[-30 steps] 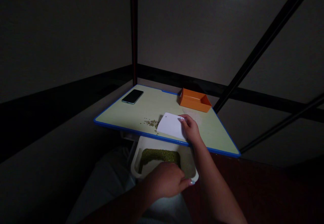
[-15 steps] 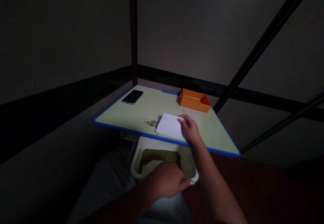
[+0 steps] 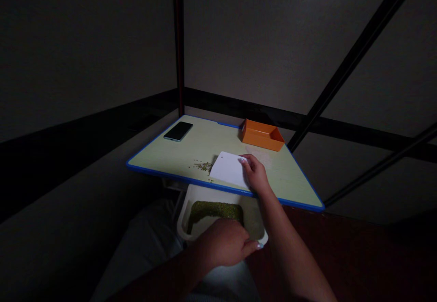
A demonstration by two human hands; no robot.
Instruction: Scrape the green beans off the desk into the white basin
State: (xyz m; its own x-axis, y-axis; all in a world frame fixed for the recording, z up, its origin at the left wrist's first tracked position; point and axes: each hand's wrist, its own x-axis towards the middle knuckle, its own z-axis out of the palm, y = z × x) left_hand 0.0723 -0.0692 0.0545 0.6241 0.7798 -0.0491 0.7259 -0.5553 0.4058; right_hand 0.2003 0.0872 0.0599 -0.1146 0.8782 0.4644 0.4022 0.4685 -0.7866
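Observation:
My right hand (image 3: 255,174) pinches the right side of a thin white plastic scraper (image 3: 228,169), tilted over the table top near its front edge. Just left of the scraper lies a small scatter of greenish beans or seeds (image 3: 204,166), too small to name surely. Below the table edge, my left hand (image 3: 228,242) is closed on the near rim of a white tub (image 3: 182,215), its thumb outside. A heap of the same greenish grains (image 3: 216,208) lies along the tub's far side; my left hand hides part of the tub.
The pale table top (image 3: 164,156) has a blue raised edge. An orange open box (image 3: 262,139) sits at its back right, with a faint whitish patch (image 3: 258,155) in front. A dark-screened phone (image 3: 178,131) lies at the back left. Walls stand close behind.
The scraper and my right hand have shifted very slightly left, toward the scattered grains. My left hand and the tub look the same.

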